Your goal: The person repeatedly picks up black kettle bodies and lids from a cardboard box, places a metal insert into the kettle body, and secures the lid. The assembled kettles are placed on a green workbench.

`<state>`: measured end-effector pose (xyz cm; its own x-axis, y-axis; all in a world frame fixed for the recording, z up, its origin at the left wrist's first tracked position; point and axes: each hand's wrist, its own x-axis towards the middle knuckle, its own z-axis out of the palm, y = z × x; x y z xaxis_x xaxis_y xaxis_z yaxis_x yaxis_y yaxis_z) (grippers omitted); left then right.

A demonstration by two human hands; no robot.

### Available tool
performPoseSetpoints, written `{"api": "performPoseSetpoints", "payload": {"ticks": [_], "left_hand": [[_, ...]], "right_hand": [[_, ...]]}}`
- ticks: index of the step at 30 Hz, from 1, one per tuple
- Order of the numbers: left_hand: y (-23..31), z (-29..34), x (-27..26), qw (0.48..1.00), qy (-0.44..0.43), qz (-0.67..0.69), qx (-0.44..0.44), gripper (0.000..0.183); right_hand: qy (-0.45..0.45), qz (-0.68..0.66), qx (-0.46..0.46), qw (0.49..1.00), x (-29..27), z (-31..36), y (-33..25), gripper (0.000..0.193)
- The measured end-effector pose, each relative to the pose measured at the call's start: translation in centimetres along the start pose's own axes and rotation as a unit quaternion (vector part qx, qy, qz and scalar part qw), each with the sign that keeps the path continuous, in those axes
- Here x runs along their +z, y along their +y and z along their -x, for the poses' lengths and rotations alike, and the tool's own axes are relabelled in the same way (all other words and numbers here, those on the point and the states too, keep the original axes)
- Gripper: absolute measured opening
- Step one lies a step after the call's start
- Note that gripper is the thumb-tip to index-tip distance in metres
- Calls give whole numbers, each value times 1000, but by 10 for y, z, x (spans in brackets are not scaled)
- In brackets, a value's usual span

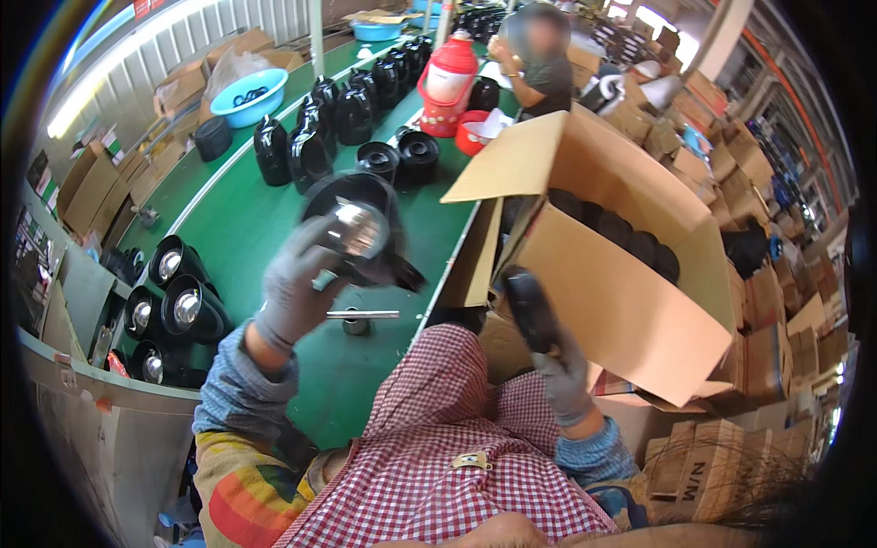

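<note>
Head cam: both hands are full. Left hand (pixel 297 288) grips a black pot (pixel 356 228) over the green tabletop (pixel 242 224), shiny round inside facing the camera, pointed bit aimed lower right, kinda blurry. Right hand (pixel 566 376) has a black oblong piece (pixel 530 309) past the tabletop edge, long axis leaning up-left, near an open carton (pixel 630 315). Green surface stretches from the held pot to some black pots (pixel 187 308) farther left. Pale ribbed wall (pixel 196 41) upper left, stacked boxes (pixel 703 466) on the right.
</note>
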<state>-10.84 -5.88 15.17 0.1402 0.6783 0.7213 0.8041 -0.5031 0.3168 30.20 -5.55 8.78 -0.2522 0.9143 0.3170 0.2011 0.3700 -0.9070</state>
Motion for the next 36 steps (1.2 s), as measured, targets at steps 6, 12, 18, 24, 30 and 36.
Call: {"api": "performPoseSetpoints", "payload": {"ticks": [6, 12, 18, 24, 30, 36], "left_hand": [[104, -11, 110, 905, -210, 326, 174, 35], [119, 33, 216, 780, -385, 448, 205, 25], [124, 45, 273, 545, -538, 640, -60, 26], [124, 55, 286, 584, -584, 550, -130, 42], [112, 34, 261, 722, -296, 573, -251, 44], [149, 53, 279, 754, -349, 551, -82, 49]], "right_hand": [[210, -26, 23, 977, -103, 95, -10, 46], [237, -46, 63, 968, -122, 147, 2, 47], [155, -118, 71, 978, -118, 146, 22, 54], [44, -159, 79, 983, -115, 118, 55, 63], [-42, -102, 31, 993, -113, 90, 84, 62], [-84, -143, 33, 986, -105, 89, 106, 61]]}}
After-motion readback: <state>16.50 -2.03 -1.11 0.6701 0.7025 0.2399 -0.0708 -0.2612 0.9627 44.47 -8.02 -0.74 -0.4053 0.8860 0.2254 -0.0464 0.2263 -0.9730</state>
